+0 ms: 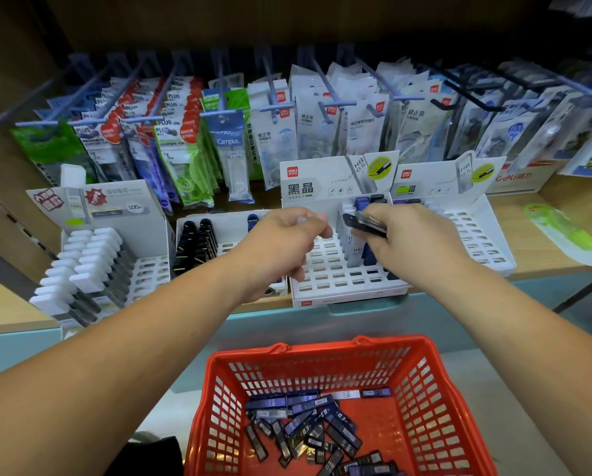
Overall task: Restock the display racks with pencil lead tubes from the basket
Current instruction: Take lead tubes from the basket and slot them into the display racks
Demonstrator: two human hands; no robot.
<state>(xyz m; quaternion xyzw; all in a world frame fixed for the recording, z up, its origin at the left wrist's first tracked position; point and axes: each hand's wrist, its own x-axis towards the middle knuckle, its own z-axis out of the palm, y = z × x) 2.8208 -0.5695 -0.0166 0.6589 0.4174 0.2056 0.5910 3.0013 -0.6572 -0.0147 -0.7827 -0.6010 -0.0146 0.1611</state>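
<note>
The middle rack [339, 292] has open slots [325, 267] across its front and left; standing tubes [356, 249] fill a back column. Its header card [304, 187] and the hanging packets [322, 125] wall off the rear. The right rack [483, 235] is mostly open. The basket [322, 369] is open on top.

Bare left hand [280, 242], bare right hand [413, 235] — forearms [143, 341] bare along whole visible length.

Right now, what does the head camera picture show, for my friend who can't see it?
A right hand grips several lead tubes over a white rack on a shop shelf; the left hand hovers beside it, fingers curled. Below, a red basket holds many more tubes.
</note>
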